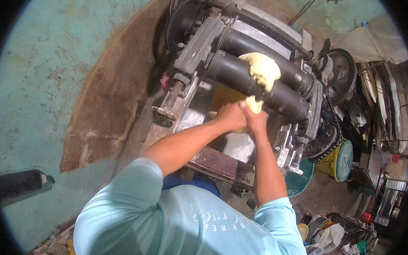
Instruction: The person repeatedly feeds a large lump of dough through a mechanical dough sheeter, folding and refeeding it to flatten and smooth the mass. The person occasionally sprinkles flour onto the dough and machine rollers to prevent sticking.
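Note:
A dough sheeter with two dark metal rollers (pixel 238 70) stands before me. On top of the rollers lies a torn-edged lump of pale yellow dough (pixel 266 66), part of it hanging over the near roller. Just in front of that roller, my left hand (pixel 231 117) and my right hand (pixel 257 120) are pressed together. They grip a smaller piece of yellow dough (pixel 254 104), which pokes out above the right hand. What lies inside the closed fingers is hidden. Below the hands is the machine's floury bed (pixel 239 146).
Screw handles (pixel 163 115) jut from the frame, left and right. A chain (pixel 335 134) and a flywheel (pixel 341 76) sit on the right, near a yellow bucket (pixel 328 163) and a green tub (pixel 300 179). The wall (pixel 47 84) rises at left. Bags and clutter (pixel 330 234) lie lower right.

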`<state>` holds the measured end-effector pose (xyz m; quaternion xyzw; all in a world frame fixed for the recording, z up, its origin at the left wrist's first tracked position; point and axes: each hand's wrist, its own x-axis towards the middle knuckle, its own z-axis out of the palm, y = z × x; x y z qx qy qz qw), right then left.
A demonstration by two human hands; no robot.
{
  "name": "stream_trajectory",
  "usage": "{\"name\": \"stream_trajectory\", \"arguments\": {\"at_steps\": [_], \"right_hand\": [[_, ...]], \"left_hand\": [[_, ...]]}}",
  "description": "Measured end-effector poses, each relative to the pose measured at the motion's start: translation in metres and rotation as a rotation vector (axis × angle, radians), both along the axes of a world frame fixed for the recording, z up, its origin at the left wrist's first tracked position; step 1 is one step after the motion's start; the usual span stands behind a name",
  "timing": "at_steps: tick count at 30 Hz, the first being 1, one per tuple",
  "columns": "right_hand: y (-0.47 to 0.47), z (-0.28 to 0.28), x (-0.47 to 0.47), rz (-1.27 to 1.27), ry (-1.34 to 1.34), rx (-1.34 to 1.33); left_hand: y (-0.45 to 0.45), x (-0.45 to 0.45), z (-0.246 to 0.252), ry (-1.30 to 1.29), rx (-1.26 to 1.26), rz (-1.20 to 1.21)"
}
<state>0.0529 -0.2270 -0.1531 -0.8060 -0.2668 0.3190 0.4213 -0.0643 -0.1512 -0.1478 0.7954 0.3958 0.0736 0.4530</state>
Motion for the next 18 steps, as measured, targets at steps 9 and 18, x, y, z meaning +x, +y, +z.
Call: {"name": "stream_trajectory", "arguments": {"at_steps": [9,18], "right_hand": [[-0.063,0.091,-0.002,0.326,0.099,0.338],[0.079,0.125,0.109,0.151,-0.9,-0.303]], "left_hand": [[0.006,-0.004,0.025,-0.572,-0.269,-0.182],[0.031,-0.019,-0.028,-0.783,-0.53,0.588]]}}
